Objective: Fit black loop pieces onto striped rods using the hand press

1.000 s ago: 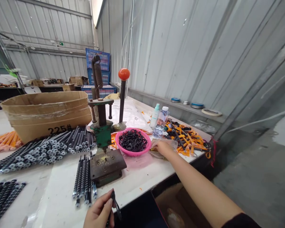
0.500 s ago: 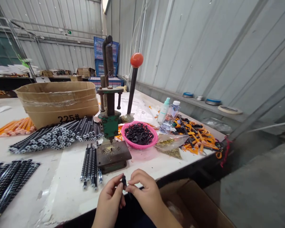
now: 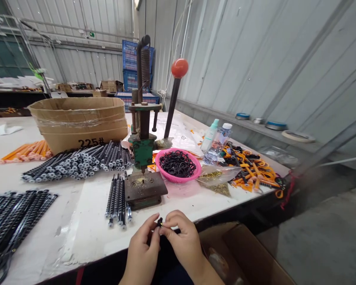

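Pinching small black part (image 3: 159, 222) together, we had left hand (image 3: 142, 249) and right hand (image 3: 184, 243) closed on it, fingertips meeting, part held just in front of rusty steel press die block (image 3: 145, 190).

White-topped workbench (image 3: 80, 241). Far left: cardboard box marked "225#" (image 3: 78, 126), orange strips (image 3: 25, 152) beside it. In front of the box, black spiral rods with grey collars (image 3: 77, 166) lie in a fanned row; further batches lie at the front left (image 3: 17, 221) and just beside a green-and-rust hand press (image 3: 144, 186). Right of the press: pink plastic bowl (image 3: 178, 168) of black rings (image 3: 177, 164), a plastic bag of brass-coloured bits (image 3: 216, 178), two bottles (image 3: 216, 140), and a heap of orange-and-black parts (image 3: 252, 172).
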`<state>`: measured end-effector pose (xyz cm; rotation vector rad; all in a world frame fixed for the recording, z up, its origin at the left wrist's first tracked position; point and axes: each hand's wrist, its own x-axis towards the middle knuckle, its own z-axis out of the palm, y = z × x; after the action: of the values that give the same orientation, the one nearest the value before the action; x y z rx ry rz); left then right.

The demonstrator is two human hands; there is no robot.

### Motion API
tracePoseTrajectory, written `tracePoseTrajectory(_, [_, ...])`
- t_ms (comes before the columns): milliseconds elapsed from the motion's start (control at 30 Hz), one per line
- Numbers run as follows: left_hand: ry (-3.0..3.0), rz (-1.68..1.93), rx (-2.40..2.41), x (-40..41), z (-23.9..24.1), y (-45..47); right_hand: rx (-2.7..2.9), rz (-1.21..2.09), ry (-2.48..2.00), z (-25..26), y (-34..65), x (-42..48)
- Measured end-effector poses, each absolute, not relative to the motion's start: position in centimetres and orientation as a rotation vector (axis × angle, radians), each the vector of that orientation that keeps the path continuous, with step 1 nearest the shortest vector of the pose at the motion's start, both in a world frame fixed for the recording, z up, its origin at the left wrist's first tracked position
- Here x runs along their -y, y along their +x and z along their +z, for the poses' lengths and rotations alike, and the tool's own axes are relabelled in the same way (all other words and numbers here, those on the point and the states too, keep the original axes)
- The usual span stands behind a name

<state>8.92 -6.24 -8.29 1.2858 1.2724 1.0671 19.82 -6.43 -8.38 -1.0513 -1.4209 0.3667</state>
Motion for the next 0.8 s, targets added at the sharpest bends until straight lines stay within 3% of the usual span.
tracePoseTrajectory(433, [1.509,1.107,-1.344,6.8,-9.1,8.9,1.254,0.403,-1.058,-9.4,19.7,6.7])
tracePoseTrajectory(667, [1.679,1.029,-1.200,6.9,-8.9,8.0,1.059,1.213,-0.841,-10.1,19.7,6.8])
tracePoseTrajectory(800, [2.031,0.744,-1.208,3.8,-6.5,6.2,1.503,0.887,-1.094,-9.2,20.8,5.0])
